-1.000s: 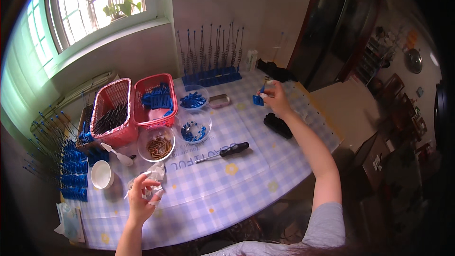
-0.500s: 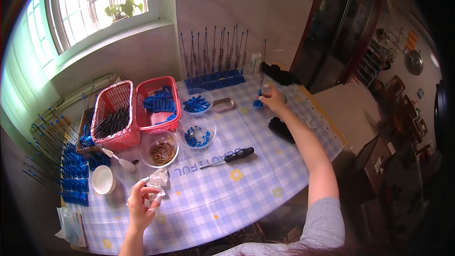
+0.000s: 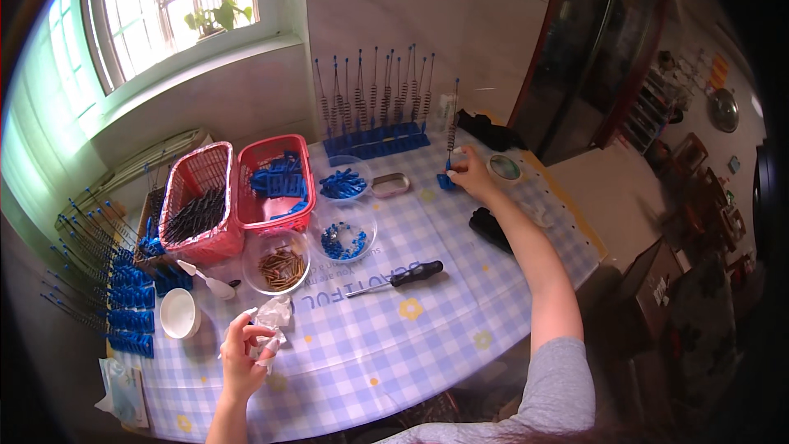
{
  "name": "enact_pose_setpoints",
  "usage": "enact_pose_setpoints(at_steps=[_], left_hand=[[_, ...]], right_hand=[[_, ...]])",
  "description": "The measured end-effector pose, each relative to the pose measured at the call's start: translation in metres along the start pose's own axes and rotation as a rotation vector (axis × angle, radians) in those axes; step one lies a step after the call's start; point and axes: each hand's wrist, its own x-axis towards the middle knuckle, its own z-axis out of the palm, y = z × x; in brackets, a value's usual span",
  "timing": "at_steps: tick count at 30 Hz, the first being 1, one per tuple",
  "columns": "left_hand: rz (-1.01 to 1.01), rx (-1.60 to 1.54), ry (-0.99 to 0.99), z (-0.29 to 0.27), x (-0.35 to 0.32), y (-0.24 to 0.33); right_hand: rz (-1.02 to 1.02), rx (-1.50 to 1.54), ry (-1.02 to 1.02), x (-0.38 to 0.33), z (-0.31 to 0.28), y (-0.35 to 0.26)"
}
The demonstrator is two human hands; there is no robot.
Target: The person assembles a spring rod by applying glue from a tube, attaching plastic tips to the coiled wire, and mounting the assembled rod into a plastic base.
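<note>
At the far right of the table, my right hand [image 3: 468, 173] is closed on the lower end of a thin upright rod with a coil spring [image 3: 452, 136] round it. A small blue plastic base [image 3: 445, 182] sits just below the fingertips. Nearer the front left, my left hand [image 3: 241, 355] hangs with bent fingers apart and white wrapping on some fingertips. Crumpled white tissue [image 3: 275, 312] lies beside and partly behind it; I see nothing gripped there. Behind, several similar sprung rods stand in a blue rack [image 3: 378, 142].
Two red baskets [image 3: 310, 197] hold black rods and blue parts. Clear bowls contain brass-coloured pins [image 3: 282, 269], blue sleeves [image 3: 342, 184] and small blue pieces [image 3: 343, 240]. A screwdriver [image 3: 417, 274], white cup [image 3: 180, 314], metal ring [image 3: 390, 185] and round tin [image 3: 504, 168] stand about. More racks [image 3: 130, 320] line the left.
The sprung rod in my right hand has dropped slightly and stands a little further left at its top. More of the round tin beside that hand shows. My left hand has hardly moved.
</note>
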Motion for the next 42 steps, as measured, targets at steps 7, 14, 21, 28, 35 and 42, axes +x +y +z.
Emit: enact_pose_setpoints(at_steps=[7, 14, 21, 28, 35, 42], left_hand=[[-0.015, -0.011, -0.01, 0.001, 0.0, -0.005], [-0.022, 0.013, -0.023, 0.0, 0.002, -0.003], [0.012, -0.01, -0.005, -0.002, 0.002, 0.002], [0.026, -0.075, 0.048, -0.01, -0.002, 0.003], [0.318, -0.095, 0.471, -0.058, -0.01, 0.046], [0.758, 0.231, 0.358, -0.187, -0.081, 0.09]], right_hand=[[0.015, 0.001, 0.0, -0.001, 0.004, 0.004], [-0.003, 0.003, -0.008, -0.003, 0.005, -0.003], [-0.046, 0.029, -0.032, -0.001, -0.001, 0.006], [-0.106, 0.072, 0.117, -0.021, -0.039, -0.014], [-0.595, 0.346, 0.274, -0.117, -0.059, -0.193], [-1.353, 0.346, 0.393, -0.197, -0.064, -0.333]])
